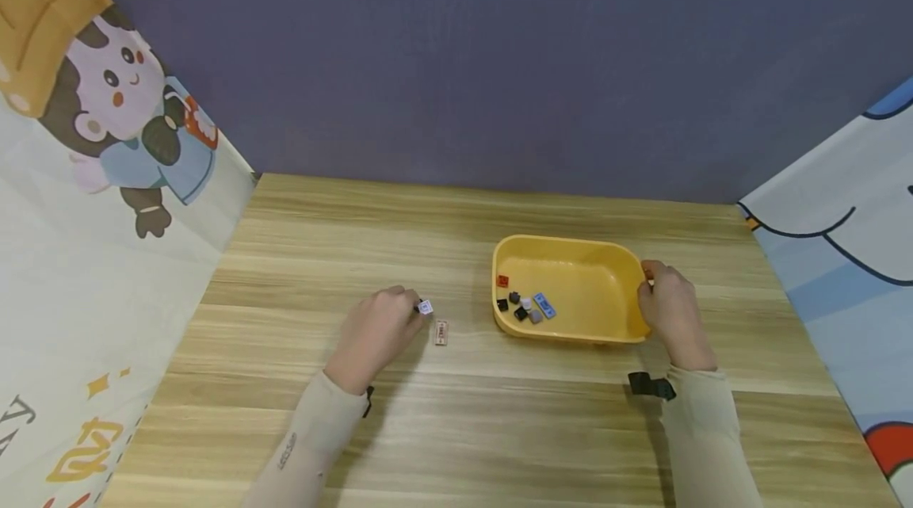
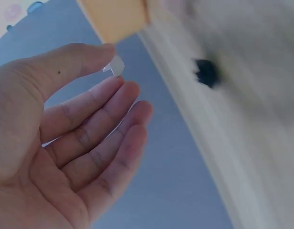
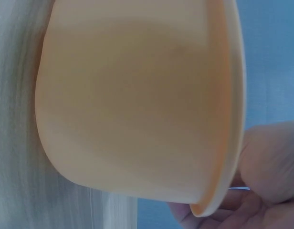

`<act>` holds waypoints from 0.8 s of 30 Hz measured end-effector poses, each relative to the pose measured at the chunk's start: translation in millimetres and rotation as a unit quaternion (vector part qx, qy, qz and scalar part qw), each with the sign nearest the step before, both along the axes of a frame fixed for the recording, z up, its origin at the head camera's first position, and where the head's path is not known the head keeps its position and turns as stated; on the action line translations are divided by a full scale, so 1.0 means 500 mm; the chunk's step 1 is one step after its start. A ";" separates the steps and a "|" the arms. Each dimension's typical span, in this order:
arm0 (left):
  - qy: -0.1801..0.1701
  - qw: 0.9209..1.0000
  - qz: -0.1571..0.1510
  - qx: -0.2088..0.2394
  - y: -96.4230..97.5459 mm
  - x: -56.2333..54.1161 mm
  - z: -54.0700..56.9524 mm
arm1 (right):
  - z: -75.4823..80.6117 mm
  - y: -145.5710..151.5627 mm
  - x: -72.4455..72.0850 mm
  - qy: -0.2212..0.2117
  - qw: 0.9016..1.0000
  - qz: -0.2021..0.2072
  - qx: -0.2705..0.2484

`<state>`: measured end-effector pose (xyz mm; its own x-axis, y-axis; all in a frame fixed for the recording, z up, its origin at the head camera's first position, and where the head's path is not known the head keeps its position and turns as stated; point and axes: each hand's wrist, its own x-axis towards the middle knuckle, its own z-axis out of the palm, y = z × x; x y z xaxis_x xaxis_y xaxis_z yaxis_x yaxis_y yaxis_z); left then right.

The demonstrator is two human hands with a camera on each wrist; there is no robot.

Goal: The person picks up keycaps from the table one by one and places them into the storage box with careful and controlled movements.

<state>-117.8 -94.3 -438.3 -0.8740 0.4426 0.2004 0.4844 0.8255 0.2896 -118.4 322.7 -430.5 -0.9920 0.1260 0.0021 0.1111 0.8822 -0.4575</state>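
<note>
My left hand (image 1: 378, 334) is over the table, left of the yellow tray (image 1: 592, 246). Its thumb and index finger pinch a small whitish piece (image 2: 117, 66), the other fingers loosely bent. A small white tile with blue print (image 1: 425, 307) shows at those fingertips in the head view. On the table just below lies a pale tile with reddish print (image 1: 441, 332). My right hand (image 1: 670, 306) grips the tray's right rim, thumb inside; in the right wrist view its fingers come round the rim. Inside the tray's left end are a blue tile (image 1: 544, 305), an orange-red tile (image 1: 502, 281) and several small black, white and grey pieces.
A small black piece (image 2: 207, 73) appears blurred near the left hand in the left wrist view. The wood-grain table (image 1: 499, 429) meets a dark blue-grey wall panel (image 1: 456, 56) at the back. Printed cartoon panels stand at left and right.
</note>
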 end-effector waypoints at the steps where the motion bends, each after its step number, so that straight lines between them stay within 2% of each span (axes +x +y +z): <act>1: -0.003 1.000 -0.009 0.000 0.009 -0.004 0.010 | 0.001 0.000 0.000 -0.002 1.000 0.000 -0.001; 6: -0.011 0.998 -0.054 -0.005 0.065 -0.022 0.050 | 0.002 0.000 -0.002 -0.008 1.000 0.000 -0.004; 10: -0.018 0.995 -0.094 -0.003 0.119 -0.031 0.070 | 0.001 0.000 -0.003 -0.003 1.000 -0.001 -0.002; 13: -0.025 0.992 -0.121 -0.002 0.155 -0.035 0.077 | 0.000 0.000 -0.003 0.003 1.000 0.000 0.001; 16: -0.022 0.991 -0.135 -0.006 0.177 -0.036 0.079 | -0.002 0.000 -0.004 0.012 1.000 0.001 0.006; 20: -0.011 0.989 -0.145 -0.008 0.190 -0.035 0.079 | -0.004 0.001 -0.002 0.022 1.000 0.002 0.006; 24: -0.021 0.990 -0.142 -0.008 0.188 -0.034 0.076 | -0.004 0.002 -0.001 0.021 1.000 0.000 0.008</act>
